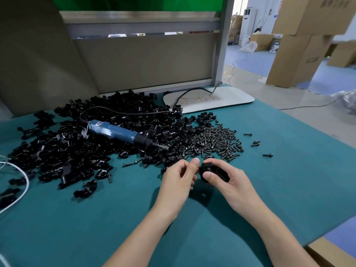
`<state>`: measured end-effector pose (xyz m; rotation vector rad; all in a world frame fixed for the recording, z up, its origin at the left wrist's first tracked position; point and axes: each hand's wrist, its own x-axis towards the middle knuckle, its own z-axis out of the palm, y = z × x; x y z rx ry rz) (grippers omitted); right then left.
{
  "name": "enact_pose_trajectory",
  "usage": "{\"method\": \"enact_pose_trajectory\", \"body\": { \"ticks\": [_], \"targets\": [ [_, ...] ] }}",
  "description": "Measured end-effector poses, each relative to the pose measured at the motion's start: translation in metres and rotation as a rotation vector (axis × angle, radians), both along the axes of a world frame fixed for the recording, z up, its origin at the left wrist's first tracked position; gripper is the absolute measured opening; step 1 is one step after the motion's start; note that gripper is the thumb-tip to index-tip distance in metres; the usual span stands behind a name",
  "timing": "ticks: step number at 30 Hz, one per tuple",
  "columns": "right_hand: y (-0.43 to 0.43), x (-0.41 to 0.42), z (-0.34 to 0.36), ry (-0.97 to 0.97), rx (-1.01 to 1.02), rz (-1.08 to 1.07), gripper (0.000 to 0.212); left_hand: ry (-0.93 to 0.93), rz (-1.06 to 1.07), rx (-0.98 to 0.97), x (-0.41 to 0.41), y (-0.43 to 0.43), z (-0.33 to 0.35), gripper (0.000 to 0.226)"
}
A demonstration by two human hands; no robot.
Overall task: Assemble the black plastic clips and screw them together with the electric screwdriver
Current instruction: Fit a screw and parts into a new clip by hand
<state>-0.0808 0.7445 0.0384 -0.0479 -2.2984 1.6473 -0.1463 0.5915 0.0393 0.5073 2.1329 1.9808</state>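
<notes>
We hold the black clip [212,173] just above the table [125,218], right hand [233,183] curled round it in a firm grip, left hand [178,179] pinching its other end. The halves want seating flush, holes aligned, before we reach for the electric screwdriver [119,132] lying on the clip pile [67,151]. Just beyond the hands lie the screws [217,141]; bare table spreads toward us, and its edge runs close on the right.

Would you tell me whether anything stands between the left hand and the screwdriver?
Nothing visible blocks it. The screwdriver lies uncovered atop the clip pile, up-left of the left hand; only loose parts lie flat on the cloth between them. The right hand holds a clip.
</notes>
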Motion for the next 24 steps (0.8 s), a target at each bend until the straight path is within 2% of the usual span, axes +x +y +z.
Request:
{"method": "enact_pose_trajectory", "body": {
  "ticks": [5,10,17,21,24],
  "targets": [
    [0.0007,-0.0002,-0.0014,0.004,0.016,0.002,0.028,0.004,0.046,-0.033,0.0036,0.0018,-0.0004,0.047],
    [-0.0002,0.0,-0.0005,0.01,0.032,0.001,0.024,-0.001,0.026,-0.031,0.0017,0.0023,0.0002,0.043],
    [-0.0018,0.0021,0.0053,0.019,-0.015,0.003,0.019,0.041,-0.066,0.071,-0.0035,-0.001,-0.003,0.005],
    [-0.0013,0.0019,0.005,0.02,-0.011,-0.014,0.02,-0.058,-0.054,0.153,-0.0031,-0.0013,0.0003,0.015],
    [-0.0005,0.0014,0.0042,0.013,0.001,-0.015,0.021,-0.118,-0.069,0.127,-0.0052,-0.002,0.0034,0.026]
  ]
}}
